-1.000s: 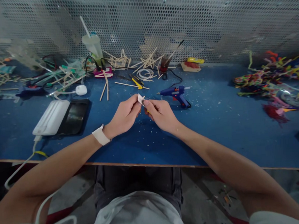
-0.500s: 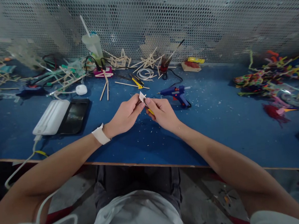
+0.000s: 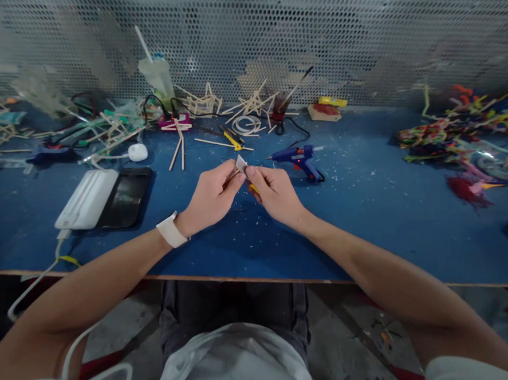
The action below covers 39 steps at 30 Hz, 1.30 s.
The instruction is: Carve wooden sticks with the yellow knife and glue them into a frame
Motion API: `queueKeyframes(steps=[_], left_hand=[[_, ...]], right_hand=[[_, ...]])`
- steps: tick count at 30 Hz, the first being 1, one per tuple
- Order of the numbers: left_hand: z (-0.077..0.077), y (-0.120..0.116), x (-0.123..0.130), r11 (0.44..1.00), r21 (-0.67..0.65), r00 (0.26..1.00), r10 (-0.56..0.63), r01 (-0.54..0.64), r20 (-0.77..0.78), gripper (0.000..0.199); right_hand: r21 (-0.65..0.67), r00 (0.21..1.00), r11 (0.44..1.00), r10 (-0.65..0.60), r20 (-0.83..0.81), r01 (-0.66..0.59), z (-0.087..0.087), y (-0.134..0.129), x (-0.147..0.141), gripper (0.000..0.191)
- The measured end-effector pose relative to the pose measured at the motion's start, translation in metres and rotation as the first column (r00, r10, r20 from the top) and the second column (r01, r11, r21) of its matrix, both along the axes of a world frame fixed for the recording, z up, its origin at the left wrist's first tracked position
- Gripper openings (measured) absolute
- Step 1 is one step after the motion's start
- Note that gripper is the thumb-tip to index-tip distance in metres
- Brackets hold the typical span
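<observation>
Over the blue table my left hand is closed, its thumb and fingers pinching what looks like a thin wooden stick, mostly hidden. My right hand is wrapped round a yellow-handled cutter. The pale blade of this cutter sticks up between the fingertips of both hands, which almost touch. A blue glue gun with a small red light lies just beyond my right hand. Behind my hands a second yellow and black cutter lies near a coil of clear tube.
A white power bank and a black phone lie on the left. Along the mesh wall stand a cup with a straw, stick frames and a dark red jar. Colourful pipe cleaners lie at right.
Both hands keep their grip in nearly the same place. The blade between the fingertips has tilted slightly.
</observation>
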<state>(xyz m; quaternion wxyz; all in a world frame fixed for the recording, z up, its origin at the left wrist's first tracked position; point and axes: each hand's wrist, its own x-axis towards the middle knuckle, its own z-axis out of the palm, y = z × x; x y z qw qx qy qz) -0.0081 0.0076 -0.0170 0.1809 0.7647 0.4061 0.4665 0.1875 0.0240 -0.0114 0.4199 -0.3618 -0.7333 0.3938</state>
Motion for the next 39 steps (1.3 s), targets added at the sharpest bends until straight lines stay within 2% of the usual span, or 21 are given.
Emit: queueKeyframes(steps=[5,9,13,20,23,27,33,39], left_hand=[[0.005,-0.003,0.0,1.0,-0.012,1.0,0.006,-0.006,0.021,0.05],[0.008,-0.007,-0.001,0.998,-0.053,0.997,-0.033,0.037,0.071,0.043],[0.005,-0.007,-0.002,0.99,-0.113,0.991,-0.071,0.083,0.111,0.038],[-0.002,-0.005,-0.002,0.989,-0.109,0.987,-0.086,0.101,0.134,0.033],[-0.002,-0.004,-0.002,0.992,-0.085,0.99,-0.086,0.096,0.115,0.028],[0.002,-0.003,-0.002,0.997,0.003,0.997,-0.075,0.075,0.015,0.022],[0.005,-0.005,-0.003,0.99,0.064,0.989,-0.117,0.123,-0.088,0.015],[0.0,-0.001,-0.003,0.985,0.148,0.987,-0.07,0.091,-0.144,0.016]], right_hand=[[-0.062,0.998,0.997,-0.044,-0.042,0.041,0.0,0.0,0.0,0.078],[-0.022,0.999,0.999,-0.044,-0.027,0.044,-0.002,0.001,0.0,0.078],[-0.018,0.997,0.998,-0.056,-0.047,0.056,-0.004,0.001,0.001,0.074],[-0.004,0.993,0.997,-0.08,-0.089,0.08,-0.005,-0.001,0.001,0.073],[0.017,0.996,0.998,-0.052,-0.076,0.053,-0.003,-0.001,0.001,0.073],[0.079,0.999,0.996,0.034,0.009,-0.034,-0.001,-0.001,0.003,0.076],[-0.014,0.996,0.997,0.071,-0.05,-0.072,-0.004,0.002,0.004,0.075],[-0.061,0.989,0.993,0.092,-0.119,-0.1,-0.008,0.004,0.003,0.071]])
